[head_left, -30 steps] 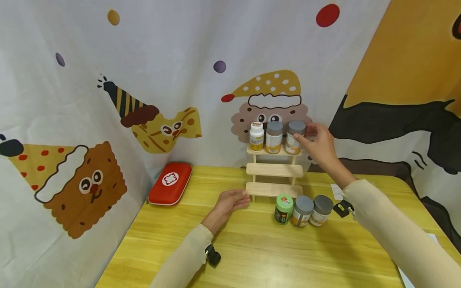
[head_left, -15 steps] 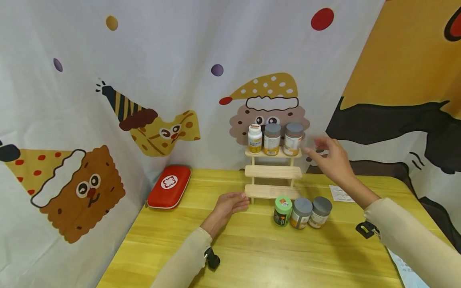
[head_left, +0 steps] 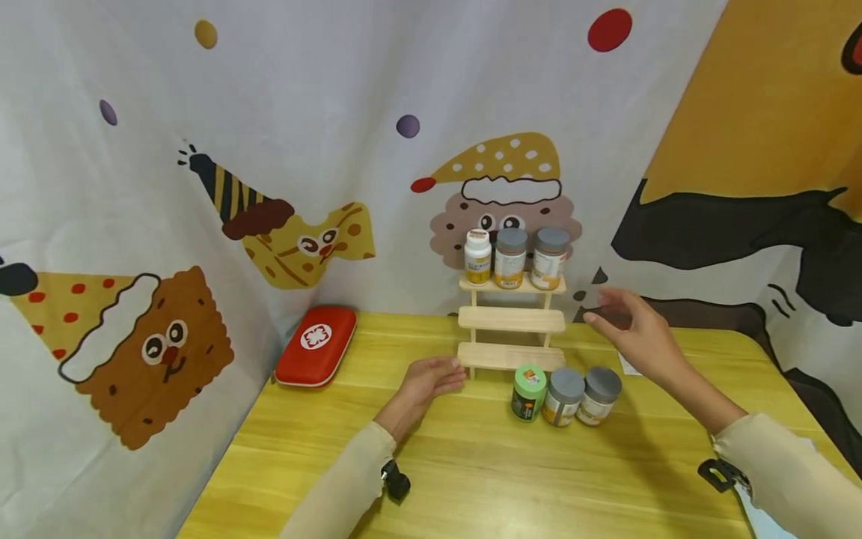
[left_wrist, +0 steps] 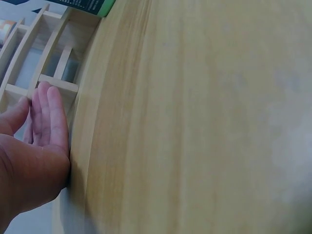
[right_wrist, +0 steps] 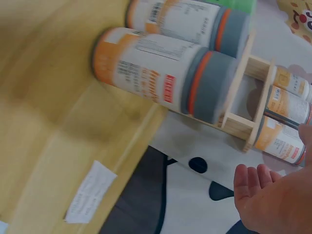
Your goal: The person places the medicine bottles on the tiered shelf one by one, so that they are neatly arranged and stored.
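Loading the rack [head_left: 512,319] seems underway: left hand [head_left: 426,385] straight-fingered beside it, right hand [head_left: 640,335] empty, fingers parted from thumb. Next likely calls for lowering these to the three jars [head_left: 564,397] on the worktop [head_left: 485,471] below.

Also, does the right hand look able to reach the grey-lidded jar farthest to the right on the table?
Probably yes. The right hand is in the air, holding nothing, and this rightmost jar has its right side free. Only a second grey-lidded jar stands close, at its left.
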Demonstrator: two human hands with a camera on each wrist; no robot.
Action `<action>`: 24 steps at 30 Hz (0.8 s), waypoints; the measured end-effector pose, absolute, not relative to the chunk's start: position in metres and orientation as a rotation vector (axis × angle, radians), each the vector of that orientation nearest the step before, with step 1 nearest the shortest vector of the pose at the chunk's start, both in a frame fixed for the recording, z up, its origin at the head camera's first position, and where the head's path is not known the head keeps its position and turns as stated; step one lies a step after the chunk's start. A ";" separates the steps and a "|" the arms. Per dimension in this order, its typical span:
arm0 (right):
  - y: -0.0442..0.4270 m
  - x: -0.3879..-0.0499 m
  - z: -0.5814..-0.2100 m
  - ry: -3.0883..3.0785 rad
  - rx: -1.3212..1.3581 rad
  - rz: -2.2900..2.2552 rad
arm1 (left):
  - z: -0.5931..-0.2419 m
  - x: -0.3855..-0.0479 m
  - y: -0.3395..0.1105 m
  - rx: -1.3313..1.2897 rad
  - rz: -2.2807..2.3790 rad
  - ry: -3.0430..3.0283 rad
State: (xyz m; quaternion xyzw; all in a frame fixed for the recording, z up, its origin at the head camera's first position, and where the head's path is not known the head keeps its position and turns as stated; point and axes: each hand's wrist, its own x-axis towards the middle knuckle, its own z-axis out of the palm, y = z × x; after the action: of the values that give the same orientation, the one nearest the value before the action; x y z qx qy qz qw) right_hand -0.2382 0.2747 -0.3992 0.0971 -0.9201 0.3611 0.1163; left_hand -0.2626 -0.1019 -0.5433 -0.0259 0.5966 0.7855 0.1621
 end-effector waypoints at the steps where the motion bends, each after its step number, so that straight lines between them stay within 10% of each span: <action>1: 0.276 -0.237 -0.401 -2.703 0.287 1.057 | -0.543 -0.263 -0.102 -0.076 2.243 1.706; 24: 0.324 -0.194 -0.459 -2.695 0.793 1.700 | -0.540 -0.261 -0.104 -0.062 2.229 1.716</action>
State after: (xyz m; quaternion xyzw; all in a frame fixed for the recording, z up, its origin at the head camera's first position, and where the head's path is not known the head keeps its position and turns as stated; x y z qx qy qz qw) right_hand -0.1944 0.3245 -0.4585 0.2408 -0.8187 0.5164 -0.0709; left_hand -0.2611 -0.1039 -0.5402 -0.0218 0.6016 0.7816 0.1634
